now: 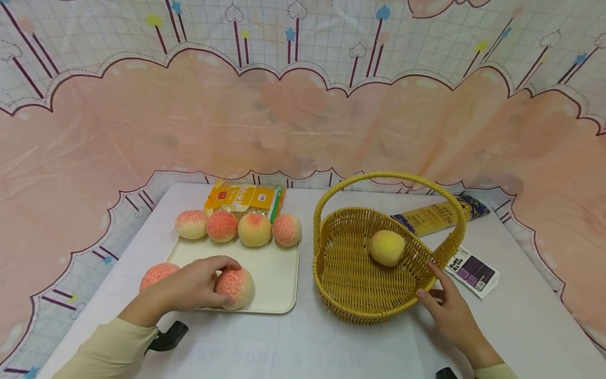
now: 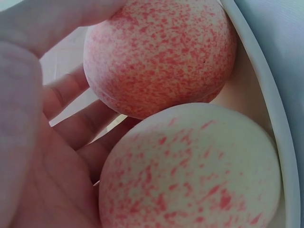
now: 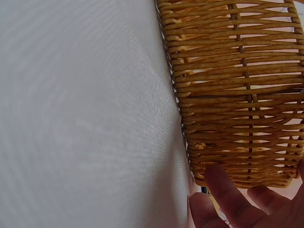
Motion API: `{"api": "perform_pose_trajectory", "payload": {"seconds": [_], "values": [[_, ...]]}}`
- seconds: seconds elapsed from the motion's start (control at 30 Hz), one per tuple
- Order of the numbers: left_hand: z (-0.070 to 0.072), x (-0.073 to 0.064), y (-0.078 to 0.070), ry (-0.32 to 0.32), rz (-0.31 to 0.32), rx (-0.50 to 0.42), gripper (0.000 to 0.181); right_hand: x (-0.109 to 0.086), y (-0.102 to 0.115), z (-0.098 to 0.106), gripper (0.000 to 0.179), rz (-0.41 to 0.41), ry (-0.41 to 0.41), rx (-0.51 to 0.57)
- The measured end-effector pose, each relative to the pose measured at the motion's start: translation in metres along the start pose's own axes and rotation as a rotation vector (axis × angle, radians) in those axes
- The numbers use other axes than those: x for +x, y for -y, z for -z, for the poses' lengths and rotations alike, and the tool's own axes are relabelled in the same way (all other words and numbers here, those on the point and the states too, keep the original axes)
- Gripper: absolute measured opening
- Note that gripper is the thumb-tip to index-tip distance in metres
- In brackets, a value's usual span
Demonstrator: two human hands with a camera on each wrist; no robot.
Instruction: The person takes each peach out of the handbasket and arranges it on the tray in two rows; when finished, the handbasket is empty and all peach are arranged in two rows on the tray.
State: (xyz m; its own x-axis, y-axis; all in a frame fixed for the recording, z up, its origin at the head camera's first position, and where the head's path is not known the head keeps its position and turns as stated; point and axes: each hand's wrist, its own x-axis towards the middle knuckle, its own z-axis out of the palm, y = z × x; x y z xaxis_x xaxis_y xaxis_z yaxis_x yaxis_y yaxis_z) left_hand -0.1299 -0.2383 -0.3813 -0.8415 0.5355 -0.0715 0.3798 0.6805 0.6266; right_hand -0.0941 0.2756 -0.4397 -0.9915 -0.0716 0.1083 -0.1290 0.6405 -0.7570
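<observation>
My left hand (image 1: 203, 281) grips a pink-speckled peach (image 1: 236, 289) at the front of a cream tray (image 1: 276, 295), thumb on the near side and fingers behind it. In the left wrist view, a second, paler peach (image 2: 190, 171) lies against the gripped one, close to the palm. Another peach (image 1: 158, 275) is partly hidden behind the left wrist. My right hand (image 1: 447, 310) holds the right rim of a yellow woven basket (image 1: 343, 310), its thumb on the rim and other fingers against the outer wall (image 3: 237, 109). One yellow peach (image 1: 387, 248) sits inside the basket.
Several peaches (image 1: 255, 229) line the tray's back edge, before an orange-yellow food packet (image 1: 241, 197). Behind the basket's right side lies a long gold and blue packet (image 1: 431, 218). A white and purple packet (image 1: 473, 272) is right of the basket, whose handle (image 1: 388, 176) arches upright.
</observation>
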Motion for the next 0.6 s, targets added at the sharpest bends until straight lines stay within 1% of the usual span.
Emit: {"api": "perform_pose_trajectory", "payload": {"seconds": [0.13,0.37,0.5,0.6], "values": [[-0.0006,-0.0002,0.0007,-0.001,0.013,0.033,0.056,0.0,0.0003,-0.0001,0.065,-0.001,0.0,0.004],[-0.002,-0.0007,0.0012,-0.019,-0.013,0.089,0.056,0.0003,-0.0003,0.0005,0.065,-0.008,0.008,0.005],[-0.0021,-0.0005,0.0,-0.02,-0.021,0.085,0.057,0.0003,-0.0003,0.0006,0.065,-0.008,0.009,0.003],[-0.0016,-0.0002,-0.0013,-0.014,-0.015,0.073,0.058,0.0004,-0.0004,0.0007,0.065,-0.006,0.009,0.0]]}}
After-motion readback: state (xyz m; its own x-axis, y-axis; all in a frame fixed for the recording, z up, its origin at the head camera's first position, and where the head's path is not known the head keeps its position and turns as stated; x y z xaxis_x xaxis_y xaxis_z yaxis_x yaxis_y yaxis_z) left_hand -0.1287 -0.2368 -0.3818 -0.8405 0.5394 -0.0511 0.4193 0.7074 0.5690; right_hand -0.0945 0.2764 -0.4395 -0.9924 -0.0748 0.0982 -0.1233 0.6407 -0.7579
